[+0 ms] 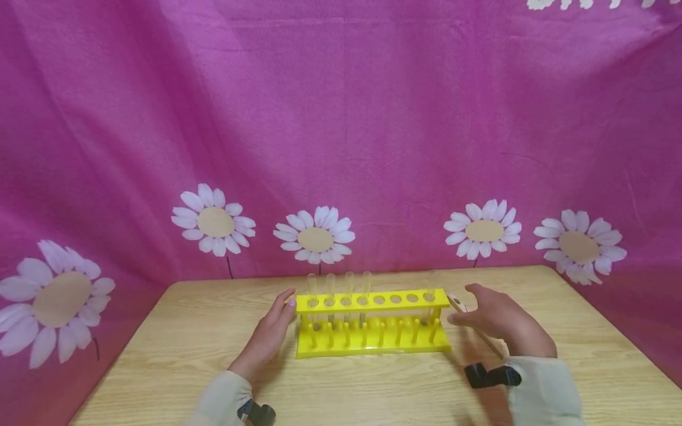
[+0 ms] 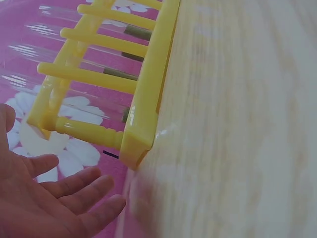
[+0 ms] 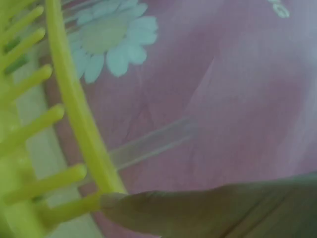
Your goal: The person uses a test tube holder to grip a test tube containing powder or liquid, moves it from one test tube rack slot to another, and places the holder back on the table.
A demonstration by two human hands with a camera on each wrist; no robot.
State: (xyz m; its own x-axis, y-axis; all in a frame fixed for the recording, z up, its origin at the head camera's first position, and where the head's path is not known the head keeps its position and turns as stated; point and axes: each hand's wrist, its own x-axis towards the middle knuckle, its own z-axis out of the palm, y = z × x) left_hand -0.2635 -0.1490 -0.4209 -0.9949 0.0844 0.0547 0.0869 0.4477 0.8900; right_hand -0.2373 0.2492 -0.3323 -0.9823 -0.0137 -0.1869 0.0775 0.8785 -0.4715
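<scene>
A yellow test tube rack (image 1: 388, 307) stands upright on the table between both hands. Several clear test tubes (image 1: 348, 281) fill the holes at its left side, and one test tube (image 3: 153, 144) stands at the right end. My left hand (image 1: 269, 334) is beside the rack's left end, its fingers extended and spread in the left wrist view. At the opposite end is my right hand (image 1: 503, 322), thumb and forefinger apart, gripping nothing. In the right wrist view, a fingertip (image 3: 116, 203) overlaps the rack's end post. Drying pegs (image 1: 381, 334) line the rack's front.
A thin tan wooden piece (image 1: 489, 343) lies on the table, partly hidden behind the right hand. The light wood table (image 1: 330, 390) meets a magenta cloth (image 1: 373, 130) printed with white daisies at the back. Black wrist cameras (image 1: 487, 376) sit at the cuffs.
</scene>
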